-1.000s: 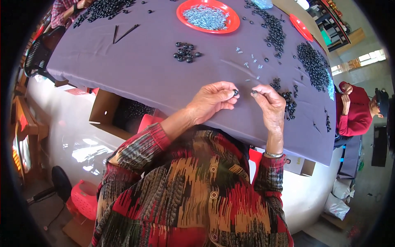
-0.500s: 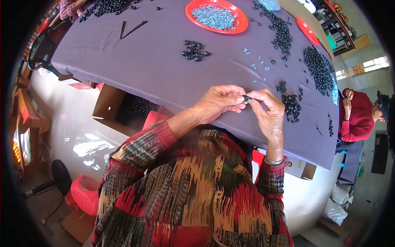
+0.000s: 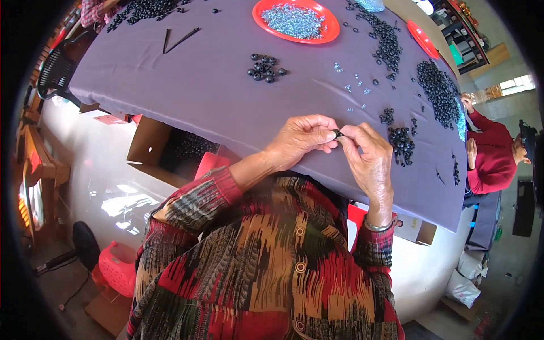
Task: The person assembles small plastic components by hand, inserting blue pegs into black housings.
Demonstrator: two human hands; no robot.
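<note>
Left hand (image 3: 303, 139) and right hand (image 3: 367, 154) met fingertip to fingertip, both pinched shut on a small black ring (image 3: 338, 134) held between them, raised off the purple tablecloth (image 3: 215, 96) for close work; loose pile of black rings (image 3: 402, 143) just right of the hands, within reach

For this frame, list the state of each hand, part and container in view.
left hand: pinching the small black ring
right hand: pinching the same ring
small black ring: held between both hands' fingertips
red plate: holding silvery parts
cardboard box: open, under the table
</note>
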